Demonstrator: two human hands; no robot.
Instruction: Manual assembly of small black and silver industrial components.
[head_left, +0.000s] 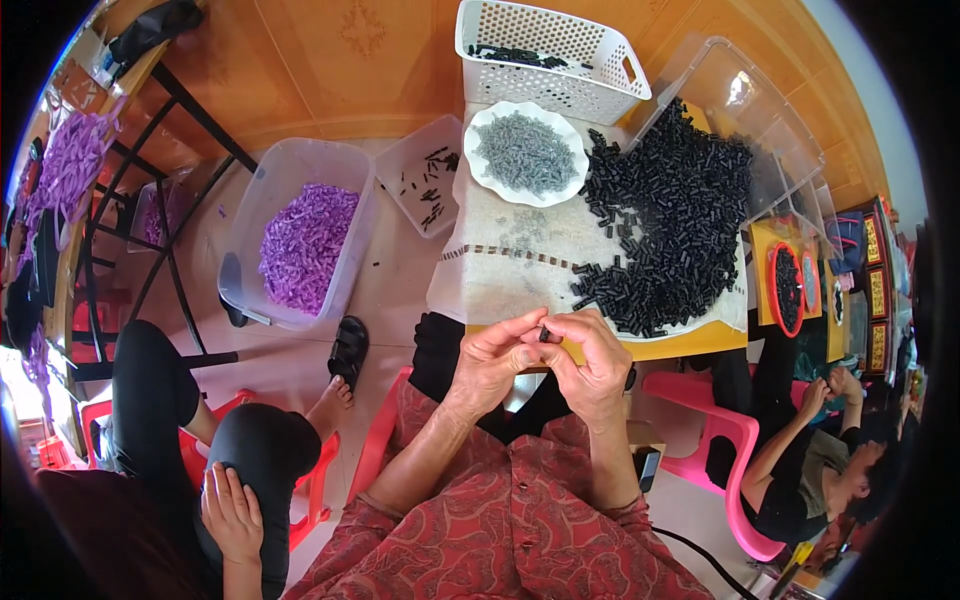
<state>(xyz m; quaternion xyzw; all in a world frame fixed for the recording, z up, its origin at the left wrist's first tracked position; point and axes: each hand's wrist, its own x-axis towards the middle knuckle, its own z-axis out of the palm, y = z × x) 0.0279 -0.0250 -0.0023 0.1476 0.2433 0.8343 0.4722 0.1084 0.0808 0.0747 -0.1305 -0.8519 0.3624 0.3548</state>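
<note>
A small black tube-like piece point(544, 334) is pinched between my two hands, just past the table's front edge. My left hand point(492, 362) grips it from the left with thumb and forefinger. From the other side my right hand point(588, 362) closes its fingertips on the same piece. A large heap of similar black pieces point(670, 220) lies on the white cloth point(500, 285) to the right. Farther back, a scalloped white plate point(477, 182) holds many small clear grey pieces point(527, 152). Whether a clear piece is also between my fingers is too small to tell.
Behind the plate stands a perforated white basket point(560, 88) with black pieces. A clear bin point(770, 110) tilts behind the heap. On the floor at left, a plastic tub point(240, 245) holds purple strips point(305, 245). People sit to my left and right, near a pink chair point(735, 440).
</note>
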